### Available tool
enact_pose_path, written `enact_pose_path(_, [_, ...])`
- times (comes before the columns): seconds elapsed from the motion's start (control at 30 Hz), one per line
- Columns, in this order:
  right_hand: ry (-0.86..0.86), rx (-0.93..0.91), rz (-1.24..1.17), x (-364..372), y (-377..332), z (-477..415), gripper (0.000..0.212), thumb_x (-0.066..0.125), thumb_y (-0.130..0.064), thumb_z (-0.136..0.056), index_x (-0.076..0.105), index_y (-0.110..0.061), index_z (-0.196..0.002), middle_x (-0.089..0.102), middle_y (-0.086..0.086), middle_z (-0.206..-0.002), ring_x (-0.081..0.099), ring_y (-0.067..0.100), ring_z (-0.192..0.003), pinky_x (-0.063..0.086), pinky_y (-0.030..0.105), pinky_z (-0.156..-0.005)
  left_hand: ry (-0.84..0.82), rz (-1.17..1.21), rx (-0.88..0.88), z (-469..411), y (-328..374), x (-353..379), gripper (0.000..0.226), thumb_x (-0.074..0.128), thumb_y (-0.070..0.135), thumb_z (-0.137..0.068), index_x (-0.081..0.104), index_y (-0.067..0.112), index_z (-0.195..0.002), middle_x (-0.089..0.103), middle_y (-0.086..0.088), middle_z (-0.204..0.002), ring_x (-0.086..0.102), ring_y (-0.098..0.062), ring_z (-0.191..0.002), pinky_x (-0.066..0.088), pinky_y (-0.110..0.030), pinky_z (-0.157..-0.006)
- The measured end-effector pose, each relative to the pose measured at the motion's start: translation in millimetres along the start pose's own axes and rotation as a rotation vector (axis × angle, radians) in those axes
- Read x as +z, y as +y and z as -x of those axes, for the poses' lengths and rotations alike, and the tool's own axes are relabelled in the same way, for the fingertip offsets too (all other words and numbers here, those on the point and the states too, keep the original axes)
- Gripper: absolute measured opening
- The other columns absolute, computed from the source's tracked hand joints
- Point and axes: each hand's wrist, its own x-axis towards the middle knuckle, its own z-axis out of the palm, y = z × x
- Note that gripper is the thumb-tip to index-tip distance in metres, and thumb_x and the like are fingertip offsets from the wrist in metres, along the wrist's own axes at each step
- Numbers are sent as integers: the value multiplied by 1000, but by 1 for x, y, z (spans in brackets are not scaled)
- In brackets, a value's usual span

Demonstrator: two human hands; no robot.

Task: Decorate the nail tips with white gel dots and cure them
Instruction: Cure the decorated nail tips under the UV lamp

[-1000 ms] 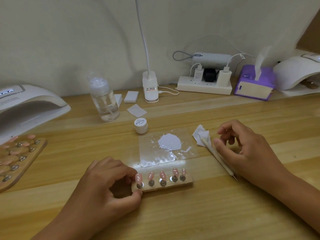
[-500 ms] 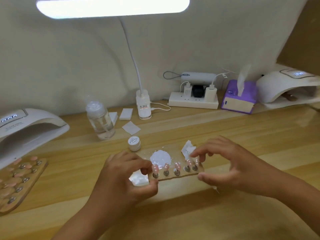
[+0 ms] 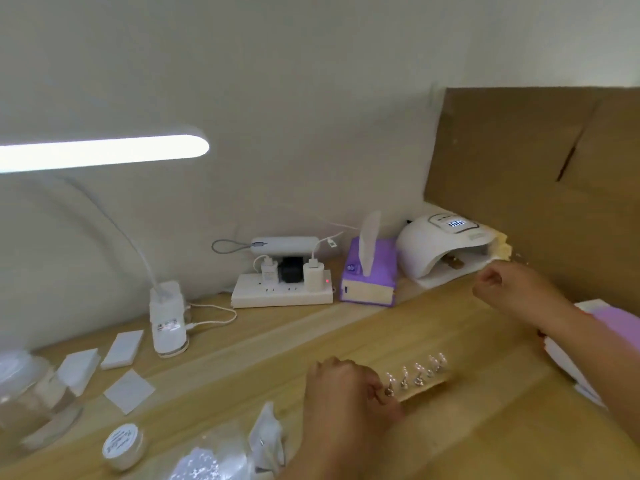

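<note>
Nearest to you, at the bottom left edge of the table [image 3: 450,445], a smear of white gel [image 3: 197,462] sits on a clear film [image 3: 228,445]. A small round jar [image 3: 121,445] with a white lid stands just to its left, and a crumpled wipe [image 3: 268,434] lies just to its right.

A little farther in, your left hand [image 3: 346,393] has its fingers curled and pinches the left end of the wooden holder [image 3: 426,384]. The rest of the strip runs out to the right of your grip, angled away from you. You cannot tell from here whether it rests on the table or is raised just off it.

Five nail tips [image 3: 419,370] stand in a row on small metal pegs along the holder. The nearest one is right beside your fingertips. They look pale and glossy, but blur hides any dots on them.

Farther and to the right, well apart from the holder, your right hand [image 3: 502,285] has its fingers curled inward just in front of the mouth of the white curing lamp [image 3: 436,244]. Whether it pinches anything cannot be made out. The lamp's display on top is lit.

To the left of the lamp stand a purple tissue box [image 3: 369,275] and a power strip [image 3: 280,292] with chargers. Farther left is a lit desk lamp [image 3: 168,317], with white pads [image 3: 121,348] lying near its base. Cardboard [image 3: 536,168] rises behind the curing lamp.
</note>
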Motion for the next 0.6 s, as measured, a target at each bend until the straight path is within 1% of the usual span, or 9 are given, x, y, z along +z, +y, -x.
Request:
enact_pose_path(0.07, [-18,15,34,0,0,-12,7,60,-17,-89,64,-19,-84,67,5,-95,61,24,-89,49,35,-78,-5,-9,-2,-17,5,12,21,53,43,-75,67,27,-78,71,6,-84,55,-12,-89,30,-23,-83])
enact_pose_path(0.17, [-106,-39,39,7,2,-16,11,61,-11,-87,69,-13,-94,68,6,-101,63,21,-92,52,34,-83,5,15,-3,-32,0,22,18,56,42,-81,69,31,-82,68,10,-82,55,-12,-91,32,-24,-83])
enact_pose_path(0.2, [-174,-84,21,10,3,-11,14,65,-12,-85,68,-18,-97,67,0,-104,62,14,-93,53,28,-84,0,44,-1,-34,-4,24,15,58,41,-80,70,31,-81,66,11,-78,55,-11,-89,35,-23,-83])
enact_pose_path(0.27, [-356,-202,-25,17,3,5,30,74,-19,-79,65,-31,-105,58,-18,-109,55,-6,-96,44,5,-79,-13,118,8,-37,-8,23,10,65,38,-77,73,32,-80,62,13,-71,57,-9,-83,42,-23,-81])
enact_pose_path(0.3, [-438,-244,-63,21,1,14,37,77,-26,-77,63,-37,-109,53,-23,-114,53,-9,-102,42,4,-82,-22,151,9,-38,-9,22,9,69,36,-76,75,32,-80,62,13,-69,58,-8,-80,44,-23,-80])
enact_pose_path(0.37, [-527,-329,-128,30,-4,34,46,76,-42,-69,58,-47,-111,47,-26,-122,49,-8,-114,41,8,-94,-16,192,18,-38,-9,21,9,73,33,-73,77,32,-81,64,11,-68,60,-7,-75,47,-24,-78])
enact_pose_path(0.4, [-532,-377,-129,34,-7,42,48,73,-46,-65,57,-49,-110,45,-28,-122,45,-9,-117,38,8,-96,-8,194,22,-38,-9,21,9,73,31,-73,78,31,-80,65,10,-68,60,-8,-73,48,-25,-77])
enact_pose_path(0.47, [-493,-473,-41,45,-11,53,47,72,-41,-65,56,-46,-109,45,-28,-119,39,-9,-118,35,11,-98,-3,187,20,-38,-8,21,10,72,31,-72,78,29,-80,66,8,-69,62,-11,-73,50,-28,-77])
enact_pose_path(0.6, [-355,-558,50,60,-19,59,30,73,-30,-75,63,-35,-103,53,-21,-102,45,1,-104,38,19,-94,-48,175,-18,-38,-10,24,9,72,32,-72,75,27,-77,63,10,-66,62,-12,-76,50,-28,-78])
